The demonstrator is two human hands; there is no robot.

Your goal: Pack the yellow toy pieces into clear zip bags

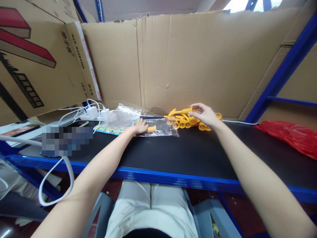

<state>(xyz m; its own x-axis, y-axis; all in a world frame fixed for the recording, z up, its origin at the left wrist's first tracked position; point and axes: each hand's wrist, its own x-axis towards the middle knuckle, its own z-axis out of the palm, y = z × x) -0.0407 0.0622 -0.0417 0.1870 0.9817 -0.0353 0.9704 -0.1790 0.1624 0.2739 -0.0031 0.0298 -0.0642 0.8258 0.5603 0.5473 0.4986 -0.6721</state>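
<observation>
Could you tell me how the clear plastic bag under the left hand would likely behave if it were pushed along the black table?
The clear plastic bag looks thin and crinkled, so it would probably buckle, not slide stiffly. It holds one orange piece, so it seems light. The left hand pins one end, which likely keeps it from skating.

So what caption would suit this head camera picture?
Left hand pressing a clear bag while right hand picks an orange toy from a pile.
</observation>
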